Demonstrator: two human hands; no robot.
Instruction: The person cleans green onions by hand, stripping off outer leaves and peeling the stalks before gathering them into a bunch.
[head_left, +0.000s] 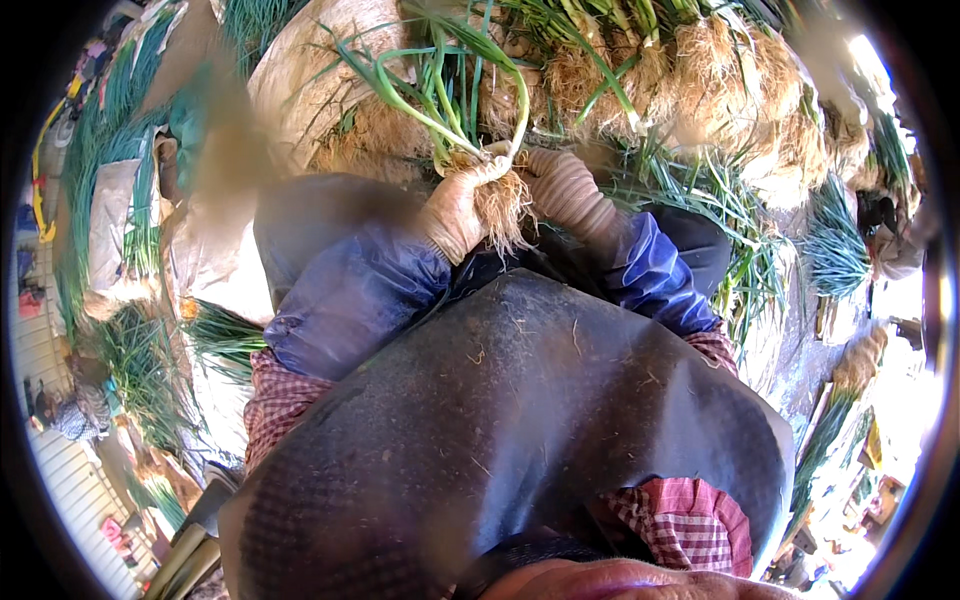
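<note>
Just beyond my knees, my left hand (459, 208), in a dirty pale work glove, grips a small clump of green onions (452, 124) near its base. The leaves fan upward and the stringy tan roots (502, 210) hang down beside the glove. From the other side my right hand (568, 189), in a ribbed brownish glove, comes up against the clump's base. Its fingers curl behind the roots, so their hold is hidden. Blue sleeve covers reach both wrists. A dark, dirt-flecked apron (517, 390) spreads over my lap.
Bundled green onions with thick roots (705, 82) are heaped ahead. Loose leaves (720, 202) lie at right. More bundles (836, 240) stand farther right, and others (139, 217) at left. A pale sack (322, 67) lies ahead left. Brown blurs hide parts of the view.
</note>
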